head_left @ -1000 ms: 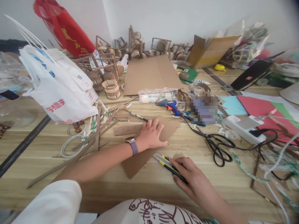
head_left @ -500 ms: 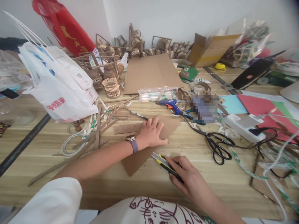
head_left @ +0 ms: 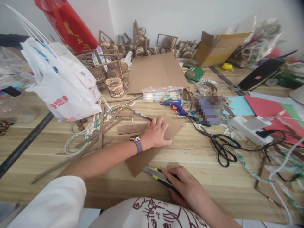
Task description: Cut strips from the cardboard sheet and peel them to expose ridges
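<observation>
On the pale wooden table (head_left: pixel 106 182), just in front of the person, lay 1 brown, straight-edged piece of cardboard (head_left: pixel 137 163), set aslant and partly hidden by the left arm. The left hand (head_left: pixel 155 133) was spread wide and flat on it, fingers apart, presumably so that it would not slide. The right hand (head_left: pixel 184 185) was closed around the handle of 1 black-and-yellow utility knife (head_left: pixel 158 175), held low and slanted; its blade tip was at the cardboard's near right edge, though whether they touched I could not tell. That grip probably kept the fingers behind the blade.

Beside the left hand lay 1 flat brown strip (head_left: pixel 130 129). Beyond were 1 blue hot-glue gun (head_left: pixel 180 108) and 1 clear packet of pale sticks (head_left: pixel 161 96), too crowded to count. To the right lay 1 pair of black-handled scissors (head_left: pixel 215 144) and, farther off, 3 coloured sheets: 1 blue (head_left: pixel 238 106), 1 red (head_left: pixel 266 115), 1 green (head_left: pixel 288 110). At the left stood 1 white plastic bag (head_left: pixel 64 88), apparently kept clear of the hands.
</observation>
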Demonstrator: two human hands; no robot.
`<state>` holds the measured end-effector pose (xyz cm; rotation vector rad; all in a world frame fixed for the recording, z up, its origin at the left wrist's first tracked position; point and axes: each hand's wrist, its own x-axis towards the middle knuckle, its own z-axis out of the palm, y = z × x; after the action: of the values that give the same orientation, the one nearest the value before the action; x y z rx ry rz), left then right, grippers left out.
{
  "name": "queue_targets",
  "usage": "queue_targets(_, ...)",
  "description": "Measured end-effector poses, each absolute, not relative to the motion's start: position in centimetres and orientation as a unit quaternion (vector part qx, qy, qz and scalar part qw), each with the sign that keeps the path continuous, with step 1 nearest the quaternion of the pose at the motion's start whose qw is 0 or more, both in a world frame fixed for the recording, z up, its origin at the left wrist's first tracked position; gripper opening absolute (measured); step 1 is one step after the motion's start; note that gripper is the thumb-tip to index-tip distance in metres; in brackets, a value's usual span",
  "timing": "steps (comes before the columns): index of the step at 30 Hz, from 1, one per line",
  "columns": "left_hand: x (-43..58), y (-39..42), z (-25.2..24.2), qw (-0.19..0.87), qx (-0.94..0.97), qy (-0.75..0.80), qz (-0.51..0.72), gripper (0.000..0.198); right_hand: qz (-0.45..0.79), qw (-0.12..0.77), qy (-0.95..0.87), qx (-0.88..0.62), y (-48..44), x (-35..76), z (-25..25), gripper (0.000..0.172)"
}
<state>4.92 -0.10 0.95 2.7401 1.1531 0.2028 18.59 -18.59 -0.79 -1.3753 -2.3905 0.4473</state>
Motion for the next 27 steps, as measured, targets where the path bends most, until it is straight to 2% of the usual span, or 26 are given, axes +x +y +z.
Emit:
queue_targets(3, 4.9, -0.1, 1.1, 0.081, 0.917, 0.386, 0.066, 0.073, 0.151, 0.165, -0.848, -0.481, -18.7, 18.4, -1.3, 0.069)
queue_targets(19, 4.9, -0.3, 1.3, 0.083, 0.916, 0.388, 0.060, 0.073, 0.106, 0.137, -0.875, -0.452, -18.4, 17.2, -1.2, 0.061)
queue_targets(27, 4.9, -0.1, 1.1, 0.076, 0.920, 0.380, 0.064, 0.075, 0.140, 0.133, -0.896, -0.400, -16.8, 17.2, 0.4, 0.058)
